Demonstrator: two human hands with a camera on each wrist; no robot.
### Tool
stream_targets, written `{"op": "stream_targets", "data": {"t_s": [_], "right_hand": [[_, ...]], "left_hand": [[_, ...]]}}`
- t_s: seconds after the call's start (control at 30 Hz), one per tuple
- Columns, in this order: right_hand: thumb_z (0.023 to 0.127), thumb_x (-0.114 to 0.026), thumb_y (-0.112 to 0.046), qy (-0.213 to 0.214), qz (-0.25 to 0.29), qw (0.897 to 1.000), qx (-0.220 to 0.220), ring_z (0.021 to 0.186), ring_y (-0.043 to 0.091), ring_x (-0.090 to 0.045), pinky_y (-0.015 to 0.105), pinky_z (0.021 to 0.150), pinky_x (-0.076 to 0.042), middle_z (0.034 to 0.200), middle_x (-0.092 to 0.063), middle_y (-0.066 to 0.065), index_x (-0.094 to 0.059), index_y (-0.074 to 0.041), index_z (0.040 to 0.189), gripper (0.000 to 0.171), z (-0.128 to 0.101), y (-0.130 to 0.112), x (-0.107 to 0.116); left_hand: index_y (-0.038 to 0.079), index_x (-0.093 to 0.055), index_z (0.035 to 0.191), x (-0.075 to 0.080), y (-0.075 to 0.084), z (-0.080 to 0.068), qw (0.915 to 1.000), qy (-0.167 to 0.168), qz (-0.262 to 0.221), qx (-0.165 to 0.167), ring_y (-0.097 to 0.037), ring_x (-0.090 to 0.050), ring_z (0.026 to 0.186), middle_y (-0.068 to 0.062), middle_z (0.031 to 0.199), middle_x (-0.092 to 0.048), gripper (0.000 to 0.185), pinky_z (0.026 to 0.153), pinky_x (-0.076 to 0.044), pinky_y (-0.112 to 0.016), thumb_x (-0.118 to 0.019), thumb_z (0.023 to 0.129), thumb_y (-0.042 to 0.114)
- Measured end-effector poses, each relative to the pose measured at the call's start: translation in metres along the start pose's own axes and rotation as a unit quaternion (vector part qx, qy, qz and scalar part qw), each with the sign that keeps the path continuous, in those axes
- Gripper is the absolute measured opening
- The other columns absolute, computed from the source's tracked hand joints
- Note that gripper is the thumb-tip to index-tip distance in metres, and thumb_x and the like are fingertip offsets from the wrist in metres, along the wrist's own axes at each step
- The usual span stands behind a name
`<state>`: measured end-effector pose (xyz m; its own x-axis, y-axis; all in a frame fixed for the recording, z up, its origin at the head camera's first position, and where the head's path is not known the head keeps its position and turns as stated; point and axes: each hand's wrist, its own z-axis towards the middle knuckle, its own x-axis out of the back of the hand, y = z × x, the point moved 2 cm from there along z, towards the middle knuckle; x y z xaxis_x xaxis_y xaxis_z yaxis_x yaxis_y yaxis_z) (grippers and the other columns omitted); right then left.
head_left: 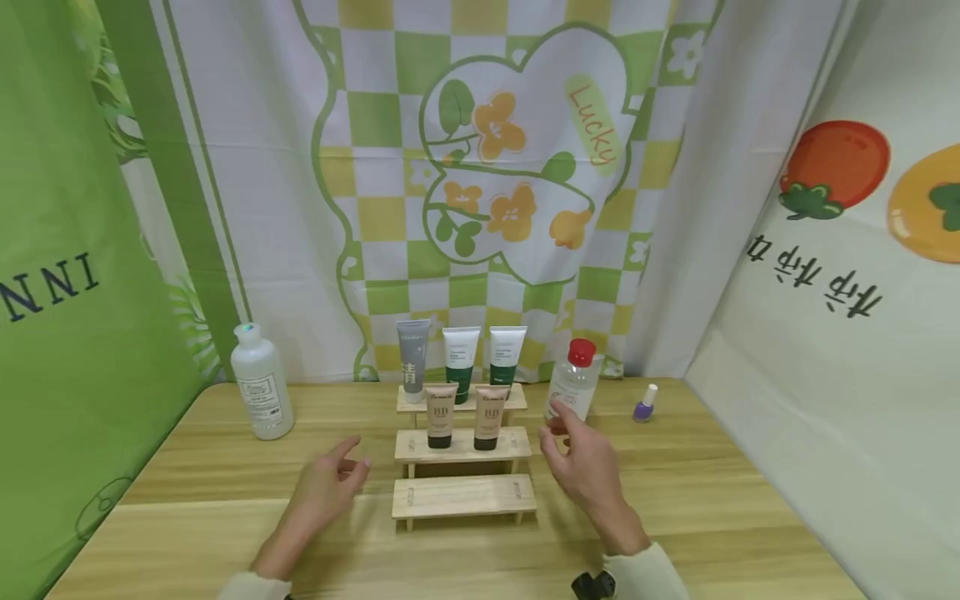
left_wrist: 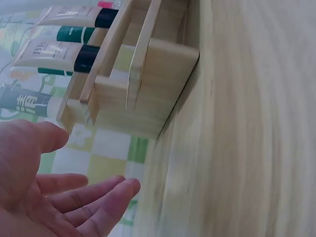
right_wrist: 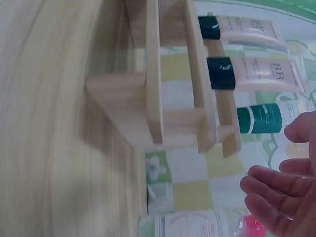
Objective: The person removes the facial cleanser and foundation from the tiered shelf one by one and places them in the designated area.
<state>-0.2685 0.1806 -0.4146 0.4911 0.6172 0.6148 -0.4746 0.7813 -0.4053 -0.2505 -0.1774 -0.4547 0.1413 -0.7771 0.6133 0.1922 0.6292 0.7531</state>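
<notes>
Five tubes (head_left: 461,361), three bottles (head_left: 259,382)

**Even light, smeared wrist views**

Your head view is bright and evenly lit, shadows soft, straight lines bowing toward the edges. In both wrist views the bench (left_wrist: 247,123) grain streaks with motion blur, and your near fingers (right_wrist: 276,185) look soft.

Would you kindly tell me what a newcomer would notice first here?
The three-step wooden rack at the table's middle stands out, with three tubes on its top step and two BB tubes below. The left hand and right hand hover open on either side.
</notes>
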Motion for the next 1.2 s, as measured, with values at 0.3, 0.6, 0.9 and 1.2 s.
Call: {"op": "stream_targets", "data": {"t_s": [0.3,0.6,0.9,1.2], "right_hand": [[0.086,-0.072,-0.007,-0.032,0.202,0.976,-0.071,0.104,0.032,-0.065,0.043,0.083,-0.057,0.114,-0.065,0.021,-0.054,0.003,0.129,0.048,0.011,-0.013,-0.013],[0.084,-0.068,0.001,-0.071,0.307,0.947,-0.066,0.11,0.035,-0.062,0.054,0.09,-0.052,0.121,-0.061,0.02,-0.052,0.001,0.132,0.051,0.021,-0.035,-0.031],[0.088,-0.07,0.001,-0.096,0.304,0.943,-0.091,0.11,0.031,-0.062,0.043,0.092,-0.054,0.122,-0.06,0.017,-0.05,-0.002,0.134,0.051,0.017,-0.044,-0.041],[0.089,-0.07,-0.003,-0.089,0.267,0.955,-0.088,0.103,0.03,-0.065,0.038,0.086,-0.057,0.114,-0.065,0.017,-0.055,-0.002,0.126,0.041,0.014,-0.043,-0.049]], "left_hand": [[-0.006,-0.057,0.126,-0.025,-0.002,-0.002,0.9794,-0.062,-0.157,0.112,-0.02,-0.067,0.067,-0.01,0.083,-0.068,0.046,0.058,-0.058,-0.029,-0.065,0.095,0.027],[-0.004,-0.064,0.115,-0.046,-0.001,-0.009,0.9658,-0.085,-0.178,0.169,-0.018,-0.059,0.063,-0.008,0.078,-0.063,0.051,0.055,-0.055,-0.031,-0.066,0.092,0.041],[-0.006,-0.066,0.097,-0.056,0.001,-0.016,0.9617,-0.101,-0.194,0.165,-0.015,-0.062,0.057,-0.006,0.071,-0.058,0.038,0.055,-0.057,-0.028,-0.061,0.096,0.032],[-0.003,-0.063,0.09,-0.061,-0.003,-0.015,0.9579,-0.133,-0.205,0.15,-0.012,-0.06,0.052,-0.004,0.063,-0.058,0.033,0.049,-0.052,-0.023,-0.058,0.098,0.029]]}}
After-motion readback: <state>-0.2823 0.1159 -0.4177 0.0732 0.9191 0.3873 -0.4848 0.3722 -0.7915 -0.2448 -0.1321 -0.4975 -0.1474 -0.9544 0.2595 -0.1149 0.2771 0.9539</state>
